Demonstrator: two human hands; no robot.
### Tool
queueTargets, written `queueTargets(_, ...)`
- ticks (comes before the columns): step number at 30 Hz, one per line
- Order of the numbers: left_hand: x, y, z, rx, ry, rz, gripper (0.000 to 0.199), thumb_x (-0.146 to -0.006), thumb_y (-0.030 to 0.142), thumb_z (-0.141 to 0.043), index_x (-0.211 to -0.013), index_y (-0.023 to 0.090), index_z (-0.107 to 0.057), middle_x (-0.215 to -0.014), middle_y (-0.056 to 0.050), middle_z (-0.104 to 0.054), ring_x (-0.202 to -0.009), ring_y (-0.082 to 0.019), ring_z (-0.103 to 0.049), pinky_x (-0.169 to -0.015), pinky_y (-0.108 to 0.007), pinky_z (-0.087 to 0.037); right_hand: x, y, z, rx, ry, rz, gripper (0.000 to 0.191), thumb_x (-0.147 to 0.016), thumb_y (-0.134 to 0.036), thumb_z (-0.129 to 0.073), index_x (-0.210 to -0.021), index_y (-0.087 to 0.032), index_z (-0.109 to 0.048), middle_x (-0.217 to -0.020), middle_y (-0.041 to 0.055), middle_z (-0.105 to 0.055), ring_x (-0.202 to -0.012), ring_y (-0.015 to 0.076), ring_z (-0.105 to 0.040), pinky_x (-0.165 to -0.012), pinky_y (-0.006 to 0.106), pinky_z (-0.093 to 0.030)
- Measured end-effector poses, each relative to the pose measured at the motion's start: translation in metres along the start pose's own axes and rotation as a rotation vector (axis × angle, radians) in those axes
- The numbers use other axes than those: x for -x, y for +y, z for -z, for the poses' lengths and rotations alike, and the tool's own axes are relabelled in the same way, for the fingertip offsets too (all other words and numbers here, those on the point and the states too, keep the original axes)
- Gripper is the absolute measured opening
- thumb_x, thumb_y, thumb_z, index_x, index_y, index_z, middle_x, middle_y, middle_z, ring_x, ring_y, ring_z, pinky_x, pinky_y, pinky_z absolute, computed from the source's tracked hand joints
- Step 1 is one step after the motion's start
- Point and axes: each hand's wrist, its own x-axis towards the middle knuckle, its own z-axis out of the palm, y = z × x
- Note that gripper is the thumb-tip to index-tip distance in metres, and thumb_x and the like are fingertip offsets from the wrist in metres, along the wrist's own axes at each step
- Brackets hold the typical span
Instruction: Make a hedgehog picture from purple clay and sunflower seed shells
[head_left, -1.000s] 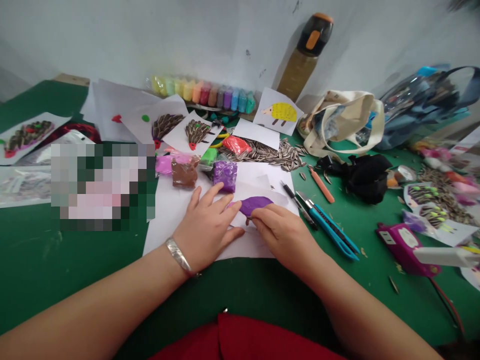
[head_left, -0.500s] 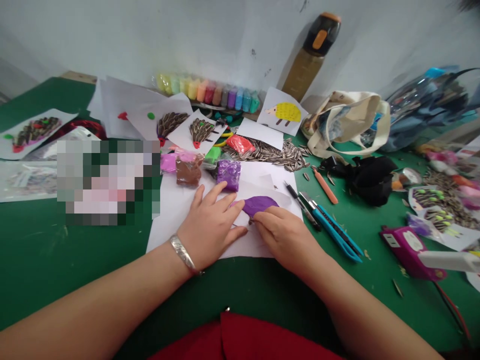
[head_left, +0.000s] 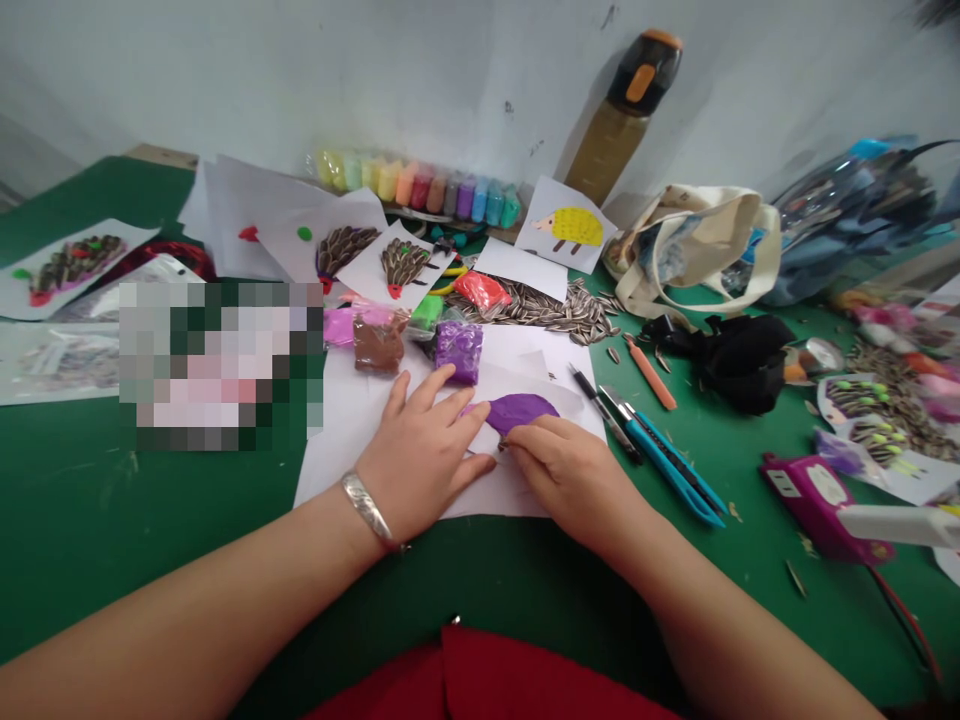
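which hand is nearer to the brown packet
Left. The left hand is spread just on the person's side of the brown packet; the right hand is farther off, to the packet's right and closer to the person, at the flat purple shape.

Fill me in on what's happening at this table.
A person is working on a flattened purple clay shape on white paper. The left hand lies spread on the paper, fingertips by the shape's left end. The right hand is at its lower edge, fingers together; whatever they pinch is mostly hidden. Behind are a purple clay packet and striped sunflower seeds.
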Motion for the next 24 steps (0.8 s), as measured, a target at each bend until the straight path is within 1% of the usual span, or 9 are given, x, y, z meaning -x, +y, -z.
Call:
queueTargets(3,0.0002,0.0003,-0.0005,0.009,0.013,0.002,0.041,-0.086,0.034,-0.064,-0.123,0.017,-0.062,-0.130,-0.014,-0.062,-0.134,-0.039,-0.038,-0.107,-0.067,-0.026,0.0001,-0.0001,0.0004,-0.017,0.024,-0.007,0.022,-0.093,-0.015,-0.044,-0.092,-0.019,-0.065,-0.080,0.0055,-0.062,-0.075,0.0180,-0.059,-0.068,0.031,-0.047)
queueTargets(7,0.0008,0.0003,-0.0012,0.003,0.016,0.002,0.041,-0.086,0.034,-0.064,-0.124,0.018,-0.061,-0.129,-0.014,-0.062,-0.135,-0.039,-0.037,-0.107,-0.066,-0.026,0.0003,-0.0008,0.0001,0.005,-0.023,0.001,0.022,-0.093,-0.014,-0.044,-0.092,-0.019,-0.066,-0.080,0.0055,-0.063,-0.074,0.0181,-0.059,-0.067,0.031,-0.047)
queueTargets(10,0.0007,0.0001,-0.0010,-0.004,0.004,0.003,0.041,-0.087,0.035,-0.063,-0.124,0.019,-0.061,-0.130,-0.013,-0.062,-0.135,-0.039,-0.037,-0.107,-0.066,-0.025,0.0001,-0.0005,0.0005,-0.007,-0.045,0.002,0.022,-0.093,-0.015,-0.044,-0.093,-0.018,-0.066,-0.082,0.0058,-0.064,-0.077,0.0182,-0.059,-0.069,0.031,-0.048)
queueTargets(15,-0.0001,0.0002,-0.0001,-0.009,-0.008,0.007,0.040,-0.088,0.036,-0.062,-0.124,0.017,-0.061,-0.131,-0.013,-0.061,-0.135,-0.039,-0.036,-0.107,-0.067,-0.025,-0.0004,-0.0001,0.0010,-0.009,-0.005,-0.013,0.023,-0.094,-0.017,-0.044,-0.090,-0.018,-0.066,-0.078,0.0057,-0.062,-0.074,0.0182,-0.058,-0.067,0.031,-0.047)
queueTargets(21,0.0000,0.0007,0.0001,-0.004,-0.007,0.005,0.040,-0.087,0.035,-0.063,-0.123,0.017,-0.061,-0.130,-0.013,-0.061,-0.135,-0.039,-0.036,-0.107,-0.067,-0.025,0.0005,-0.0001,0.0021,-0.032,-0.079,-0.014,0.022,-0.094,-0.018,-0.045,-0.092,-0.018,-0.067,-0.081,0.0057,-0.063,-0.076,0.0185,-0.059,-0.069,0.031,-0.047)
queueTargets(24,0.0000,0.0007,0.0003,-0.004,-0.010,0.006,0.041,-0.087,0.035,-0.063,-0.123,0.017,-0.061,-0.131,-0.013,-0.061,-0.135,-0.040,-0.036,-0.107,-0.068,-0.025,0.0006,0.0007,0.0057,-0.049,-0.051,-0.028,0.020,-0.095,-0.018,-0.046,-0.092,-0.018,-0.066,-0.081,0.0047,-0.062,-0.076,0.0177,-0.059,-0.070,0.030,-0.046)
